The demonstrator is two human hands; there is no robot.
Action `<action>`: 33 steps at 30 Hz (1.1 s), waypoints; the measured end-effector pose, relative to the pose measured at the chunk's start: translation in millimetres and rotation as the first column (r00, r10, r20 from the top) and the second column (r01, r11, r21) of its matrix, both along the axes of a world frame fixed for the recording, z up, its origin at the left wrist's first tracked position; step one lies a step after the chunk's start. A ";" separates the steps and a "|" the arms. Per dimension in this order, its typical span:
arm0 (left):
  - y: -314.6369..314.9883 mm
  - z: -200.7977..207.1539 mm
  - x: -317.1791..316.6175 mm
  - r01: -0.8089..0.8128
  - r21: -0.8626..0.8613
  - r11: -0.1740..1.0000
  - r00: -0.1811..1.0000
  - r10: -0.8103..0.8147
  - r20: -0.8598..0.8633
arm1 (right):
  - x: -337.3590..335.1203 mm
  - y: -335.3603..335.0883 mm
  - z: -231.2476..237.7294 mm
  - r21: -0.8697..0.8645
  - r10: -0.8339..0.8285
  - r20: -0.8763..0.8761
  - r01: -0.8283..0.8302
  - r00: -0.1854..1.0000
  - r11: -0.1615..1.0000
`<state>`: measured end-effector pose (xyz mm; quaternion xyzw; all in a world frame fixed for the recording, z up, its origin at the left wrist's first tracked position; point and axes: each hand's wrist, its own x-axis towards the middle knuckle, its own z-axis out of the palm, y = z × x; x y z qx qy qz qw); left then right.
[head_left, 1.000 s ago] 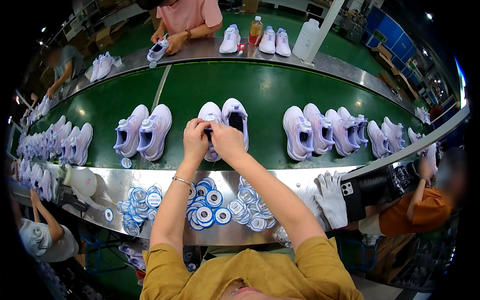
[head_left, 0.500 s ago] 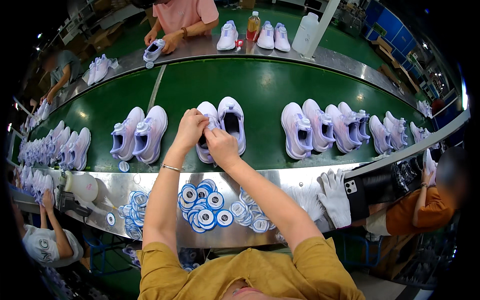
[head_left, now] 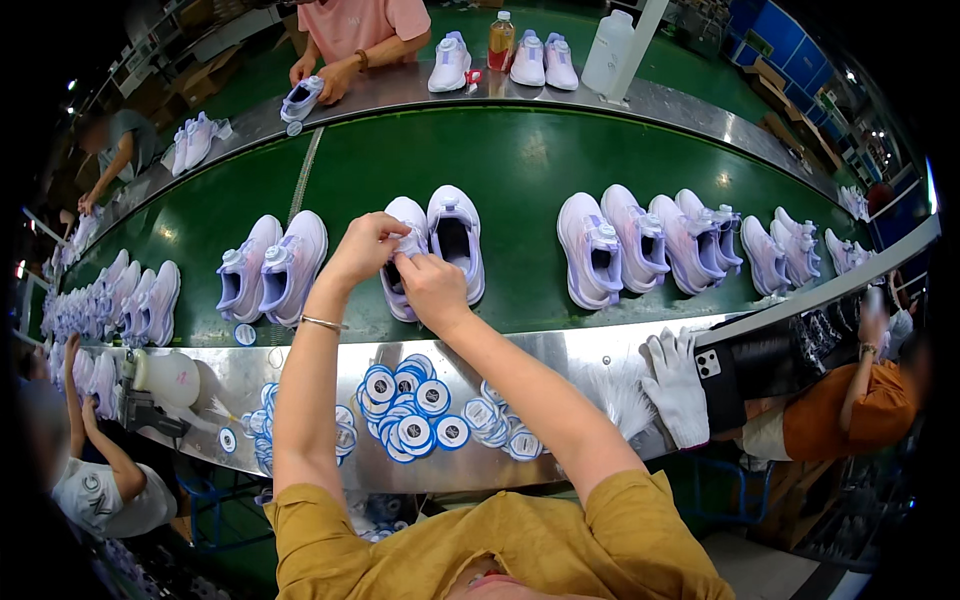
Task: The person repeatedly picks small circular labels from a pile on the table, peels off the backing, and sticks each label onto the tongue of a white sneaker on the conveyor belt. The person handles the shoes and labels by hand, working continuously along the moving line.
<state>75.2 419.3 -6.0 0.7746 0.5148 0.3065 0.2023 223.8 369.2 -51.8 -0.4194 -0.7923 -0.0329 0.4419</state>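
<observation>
A white and lilac sneaker [head_left: 404,212] with a round dial on its tongue stands on the green conveyor belt, toe pointing away from me. Both hands meet over its dial and tongue. My left hand [head_left: 362,248] comes from the left with thumb and forefinger pinched together. My right hand [head_left: 432,290] lies across the shoe's opening, fingers closed toward the tongue. What sits between the fingertips is too small or hidden to tell. The matching sneaker [head_left: 456,235] stands close on the right, untouched. Below my forearms lie piles of round blue-rimmed tags [head_left: 412,405].
More sneaker pairs stand on the belt [head_left: 480,150] at left [head_left: 292,265] and right [head_left: 592,245]. Thin white strings [head_left: 622,400], a white glove [head_left: 677,390] and a phone [head_left: 708,364] lie on the metal ledge [head_left: 550,355]. Opposite, a person in pink [head_left: 360,30] handles a shoe.
The whole view has shifted slightly. My hands stay at the same sneaker's tongue; my left forearm has swung a little left, showing tags at its right. At lower left, a person's arm has risen.
</observation>
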 end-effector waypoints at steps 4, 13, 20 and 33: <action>-2.5 7.1 10.3 -0.118 -0.095 0.988 0.993 0.121 0.018 | 3.2 1.0 -0.5 -0.009 0.007 0.012 -0.007 1.000 1.000; 1.6 8.7 -2.9 0.023 -0.139 0.990 0.986 0.000 0.164 | 0.1 -2.0 2.4 -0.026 0.022 -0.003 -0.022 1.000 0.999; -1.6 21.9 19.8 -0.188 -0.122 0.975 0.960 0.156 -0.231 | 2.1 -1.2 4.0 -0.044 0.005 -0.002 -0.006 1.000 0.999; -3.8 15.3 4.0 -0.022 -0.002 1.000 0.990 0.022 -0.139 | -3.1 -4.3 5.1 -0.014 0.024 -0.032 -0.025 0.999 1.000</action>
